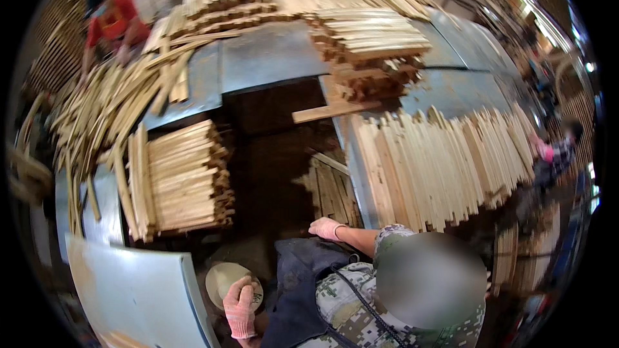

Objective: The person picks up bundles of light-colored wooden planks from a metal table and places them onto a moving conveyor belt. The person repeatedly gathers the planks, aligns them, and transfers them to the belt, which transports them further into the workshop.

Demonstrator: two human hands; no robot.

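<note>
Bluish-grey sheet-metal tabletops (274, 51) spread through a cluttered workshop, beyond both hands, loaded with pale sawn wooden strips. Beyond the left hand (240, 308), gloved in pink, a squared stack of pale wooden strips (184, 180) lies with its long axis crosswise, roughly left to right, the uneven ends on one side facing the dark gap ahead of the hands. Right of the right hand (326, 227), also in a pink glove, and farther from the person, a broad row of light wooden strips (445, 167) runs lengthwise, its near ends pointing back toward the person. Just ahead of that hand, low in the gap, lie brownish wooden slats (330, 194); contact cannot be told. The right hand looks slack and released, its fingers reaching leftward beside a dark blue apron (296, 283). The left hand's fingers are bent, and whether they grasp anything cannot be told; it overlaps a round cream-coloured object (221, 280) just behind it. Well beyond the left hand, a person in red (116, 20) leans over a tangled heap of thin wooden strips (106, 103).
</note>
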